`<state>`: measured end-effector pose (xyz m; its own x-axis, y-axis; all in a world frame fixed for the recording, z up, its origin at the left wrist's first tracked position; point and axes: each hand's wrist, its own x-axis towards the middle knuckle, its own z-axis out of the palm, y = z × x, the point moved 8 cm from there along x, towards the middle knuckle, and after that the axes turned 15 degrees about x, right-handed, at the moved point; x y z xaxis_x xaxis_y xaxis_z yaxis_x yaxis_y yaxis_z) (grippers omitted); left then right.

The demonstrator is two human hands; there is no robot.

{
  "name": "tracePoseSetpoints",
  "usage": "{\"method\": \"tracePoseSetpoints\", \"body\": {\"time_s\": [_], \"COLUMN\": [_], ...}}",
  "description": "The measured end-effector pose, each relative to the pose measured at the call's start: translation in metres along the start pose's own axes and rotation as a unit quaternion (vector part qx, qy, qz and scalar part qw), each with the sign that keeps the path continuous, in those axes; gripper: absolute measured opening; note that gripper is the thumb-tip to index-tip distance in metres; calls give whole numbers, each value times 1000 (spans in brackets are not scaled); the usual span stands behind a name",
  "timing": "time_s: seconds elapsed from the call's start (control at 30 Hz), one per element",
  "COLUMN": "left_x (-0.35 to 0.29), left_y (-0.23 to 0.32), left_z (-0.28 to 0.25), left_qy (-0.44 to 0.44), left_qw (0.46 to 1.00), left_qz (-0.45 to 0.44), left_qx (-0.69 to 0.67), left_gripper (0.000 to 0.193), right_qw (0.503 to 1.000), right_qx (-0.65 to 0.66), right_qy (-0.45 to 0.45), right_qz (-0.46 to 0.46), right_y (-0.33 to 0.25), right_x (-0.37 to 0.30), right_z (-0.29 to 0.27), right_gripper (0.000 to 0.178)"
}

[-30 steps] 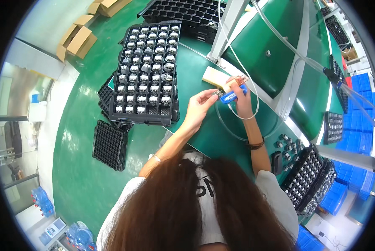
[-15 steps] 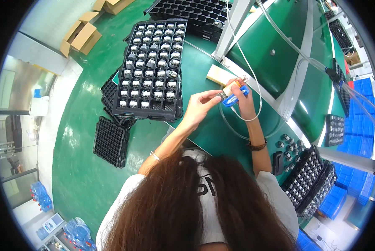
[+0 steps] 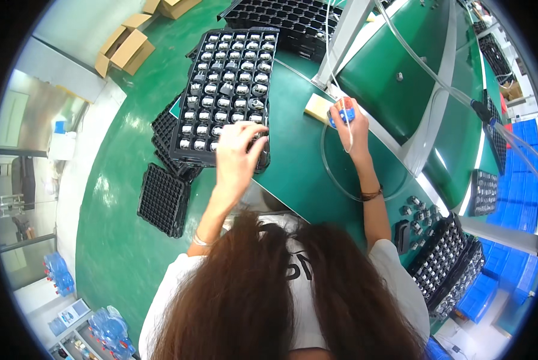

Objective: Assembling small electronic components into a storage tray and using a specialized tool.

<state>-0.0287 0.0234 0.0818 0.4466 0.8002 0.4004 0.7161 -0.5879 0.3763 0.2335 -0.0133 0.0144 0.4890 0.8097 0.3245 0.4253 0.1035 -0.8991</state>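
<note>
My left hand (image 3: 240, 153) hovers over the near right corner of a black tray (image 3: 191, 157). Its thumb and index finger are curved and apart, and no part shows between them; the cells under the palm are hidden. Rows of shiny metal cylindrical parts (image 3: 222, 102) fill the tray's pockets. Farther right, my right hand (image 3: 354, 132) is closed around a blue and orange hand tool (image 3: 344, 113). A thin white tube (image 3: 349, 141) runs along that tool and hand. Just left of the tool, a pale yellow block (image 3: 319, 108) lies on the green table.
Stacked empty black trays (image 3: 287, 21) stand at the back, and a black tray (image 3: 163, 201) is at lower left. A grey metal post (image 3: 350, 45) rises beyond the table. At right are loose metal parts (image 3: 418, 216), a filled tray (image 3: 438, 251) and blue crates (image 3: 518, 180).
My left hand has moved left from the tool to the tray, its thumb and index finger parting. My right hand keeps the tool, which has turned and moved slightly up.
</note>
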Motion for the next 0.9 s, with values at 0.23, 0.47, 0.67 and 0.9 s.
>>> {"method": "tracePoseSetpoints", "body": {"time_s": [0.23, 0.47, 0.67, 0.9], "left_x": [2, 5, 11, 12], "left_y": [-33, -24, -20, -39], "left_z": [4, 1, 13, 10], "left_qy": [-81, -73, -93, -119], "left_qw": [997, 997, 994, 938], "left_qz": [-2, 31, 47, -75], "left_qx": [0, 24, 13, -318], "left_gripper": [14, 15, 12, 4], "right_qw": [992, 995, 999, 995], "right_qx": [-124, -7, 25, -7], "right_qy": [10, -58, -3, 65], "right_qz": [1, 78, 25, -80], "right_y": [-7, 14, 14, 13], "right_x": [2, -15, -11, 22], "right_z": [-2, -12, -22, -15], "right_gripper": [33, 74, 65, 33]}}
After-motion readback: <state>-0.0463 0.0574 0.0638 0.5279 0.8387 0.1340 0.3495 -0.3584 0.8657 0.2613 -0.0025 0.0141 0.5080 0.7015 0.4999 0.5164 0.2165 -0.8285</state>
